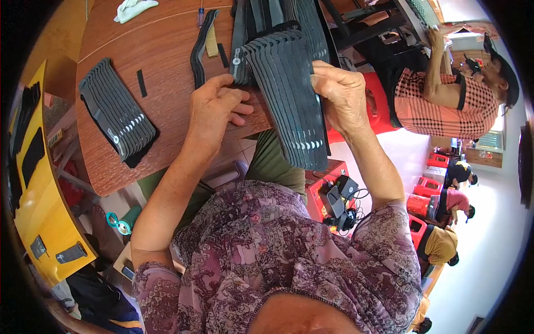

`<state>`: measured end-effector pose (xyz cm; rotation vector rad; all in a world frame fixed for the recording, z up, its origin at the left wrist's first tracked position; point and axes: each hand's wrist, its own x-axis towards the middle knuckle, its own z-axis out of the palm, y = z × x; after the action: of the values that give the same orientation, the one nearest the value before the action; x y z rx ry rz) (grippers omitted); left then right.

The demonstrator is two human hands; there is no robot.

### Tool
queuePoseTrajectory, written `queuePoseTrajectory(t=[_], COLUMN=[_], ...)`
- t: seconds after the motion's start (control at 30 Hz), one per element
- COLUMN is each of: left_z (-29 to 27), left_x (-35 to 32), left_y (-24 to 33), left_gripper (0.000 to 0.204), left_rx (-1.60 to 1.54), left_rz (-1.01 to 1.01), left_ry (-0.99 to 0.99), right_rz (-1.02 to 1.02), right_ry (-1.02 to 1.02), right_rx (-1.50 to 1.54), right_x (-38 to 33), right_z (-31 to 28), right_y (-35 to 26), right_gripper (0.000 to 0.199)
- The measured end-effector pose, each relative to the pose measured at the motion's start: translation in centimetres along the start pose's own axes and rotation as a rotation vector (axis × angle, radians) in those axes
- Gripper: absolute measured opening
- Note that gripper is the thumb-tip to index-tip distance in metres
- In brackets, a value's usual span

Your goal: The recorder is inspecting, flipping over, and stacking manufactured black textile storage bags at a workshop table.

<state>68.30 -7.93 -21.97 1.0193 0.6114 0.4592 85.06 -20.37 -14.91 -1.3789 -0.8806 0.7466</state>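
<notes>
A: Both hands are gripping the fanned stack of black strips (289,94): left hand (214,108) near the counter (161,50) edge, right hand (342,92) beside it.

B: The stack is overhanging that edge; loosened fingers could be spilling strips onto the lap.

wooden table (167,39), fanned black straps (117,114), white cloth (133,8)

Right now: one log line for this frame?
left hand: on fanned black strap stack | right hand: grips stack edge | second strap stack: lying on wooden table
</notes>
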Motion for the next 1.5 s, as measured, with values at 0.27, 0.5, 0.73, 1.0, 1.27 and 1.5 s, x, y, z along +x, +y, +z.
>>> queuePoseTrajectory(t=[0.27, 0.5, 0.73, 1.0, 1.27, 1.5], left_z=[0.5, 3.0, 2.2, 0.7, 0.8, 0.7], left_x=[-0.4, 1.1, 3.7, 8.2, 8.1, 9.4], left_y=[-0.5, 0.8, -0.2, 7.1, 7.8, 4.4], left_gripper=[0.048, 0.057, 0.072, 0.061, 0.061, 0.052], left_rx=[-0.012, 0.81, 1.101, 0.832, 0.604, 0.88], left_rz=[0.025, 0.727, 0.663, 1.055, 0.344, 0.765], left_ry=[0.047, 0.185, 0.085, -0.209, -0.422, -0.282], right_rz=[0.085, 0.095, 0.051, 0.004, 0.022, 0.04], right_ry=[0.067, 0.049, 0.109, 0.008, 0.192, 0.031], right_rx=[0.294, 0.391, 0.42, 0.333, 0.231, -0.332], right_x=[0.6, 0.8, 0.1, 0.2, -0.9, 0.0], right_z=[-2.0, -2.9, -3.5, -3.3, -2.0, 0.5], right_y=[-0.4, 0.6, 0.9, 1.5, -0.1, -1.3], right_gripper=[0.018, 0.021, 0.021, 0.022, 0.017, 0.025])
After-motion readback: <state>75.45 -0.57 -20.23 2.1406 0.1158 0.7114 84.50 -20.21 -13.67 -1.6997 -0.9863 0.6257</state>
